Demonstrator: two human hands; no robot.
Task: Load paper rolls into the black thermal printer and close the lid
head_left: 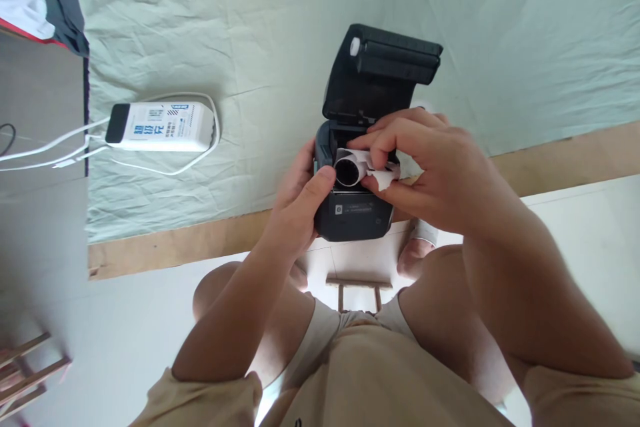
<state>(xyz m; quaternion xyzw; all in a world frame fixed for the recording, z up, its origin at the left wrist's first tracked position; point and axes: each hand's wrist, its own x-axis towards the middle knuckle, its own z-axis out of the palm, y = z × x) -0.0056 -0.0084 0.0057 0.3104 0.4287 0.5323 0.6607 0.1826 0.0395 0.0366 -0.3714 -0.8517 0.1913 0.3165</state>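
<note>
A dark portable label printer (354, 217) is held over the table's front edge, its black lid (383, 73) swung up. My left hand (305, 193) grips the printer's left side, thumb on the top rim. A small white paper roll (349, 169) with a dark hollow core sits at the printer's opening. Pinched between the fingers of my right hand (415, 160) is the roll's right part, where a torn, crumpled flap of paper hangs loose. The fingers hide much of the compartment behind the roll.
On the left of the green tablecloth (260, 27) lies a white power strip (163, 127) with white cables running off leftward. A wooden table edge (175, 243) shows in front. Part of another person's clothing (65, 0) is at the upper left. A wooden stool (30, 373) stands lower left.
</note>
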